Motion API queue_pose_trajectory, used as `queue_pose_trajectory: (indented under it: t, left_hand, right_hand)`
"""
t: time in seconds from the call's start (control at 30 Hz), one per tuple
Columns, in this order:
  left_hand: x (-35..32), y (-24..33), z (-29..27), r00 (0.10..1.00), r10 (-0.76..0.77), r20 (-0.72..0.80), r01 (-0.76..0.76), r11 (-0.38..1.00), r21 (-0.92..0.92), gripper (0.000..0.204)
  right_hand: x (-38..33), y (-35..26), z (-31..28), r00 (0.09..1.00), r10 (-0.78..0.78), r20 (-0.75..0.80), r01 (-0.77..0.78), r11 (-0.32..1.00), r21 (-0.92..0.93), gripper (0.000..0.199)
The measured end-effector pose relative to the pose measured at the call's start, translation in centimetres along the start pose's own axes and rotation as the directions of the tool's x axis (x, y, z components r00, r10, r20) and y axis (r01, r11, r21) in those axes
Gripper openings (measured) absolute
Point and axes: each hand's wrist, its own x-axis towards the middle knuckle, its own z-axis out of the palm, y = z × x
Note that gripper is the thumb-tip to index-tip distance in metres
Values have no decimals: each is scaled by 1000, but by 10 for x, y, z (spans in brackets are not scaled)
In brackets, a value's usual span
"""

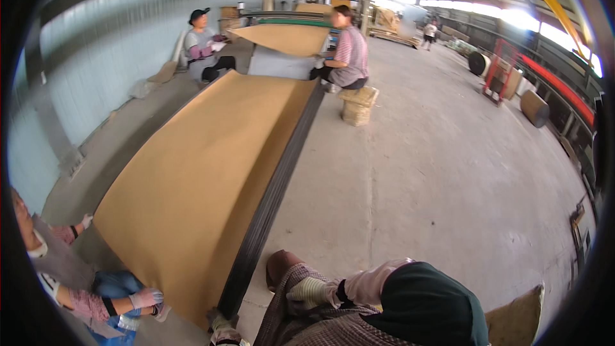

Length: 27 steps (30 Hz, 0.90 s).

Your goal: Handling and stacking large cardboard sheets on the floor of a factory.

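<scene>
A long brown sheet (198,147) lies over a low dark-edged stack (275,199). My left hand (224,331), in a glove, is closed at the sheet's near right corner, partly cut off by the lower edge. My right hand (309,292), in a pale ribbed glove, rests on my checkered lap; its fingers do not show distinctly. At the near left corner of the sheet, a crouching co-worker's gloved hand (147,298) touches the edge. That person's other hand (87,220) is further up the same side.
Two people sit at the far end, one on a wrapped stool (357,106), beside another lifted brown sheet (288,35). A pale wall (102,45) runs along the left. Rolls (534,108) and a red hand truck (501,72) stand right. A brown board (516,315) is near me.
</scene>
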Motion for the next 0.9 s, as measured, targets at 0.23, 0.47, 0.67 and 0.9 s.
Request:
queue_pose_trajectory:
  t: [0.23,0.47,0.67,0.9]
  left_hand:
    - [-70,10,-69,999,-44,7,44,956,-290,76]
    - [-30,7,-50,959,-154,236,196,967,-165,94]
    - [-34,2,-39,975,-132,176,169,962,-213,94]
    - [-37,-2,-29,991,-37,127,57,986,-157,99]
  right_hand:
    - [6,15,21,875,188,447,-410,779,475,28]
    - [27,-34,-12,983,104,153,-95,993,-70,26]
    - [36,-56,-23,984,122,133,-116,992,-53,27]
    - [20,-19,-3,987,46,156,-35,997,-70,31]
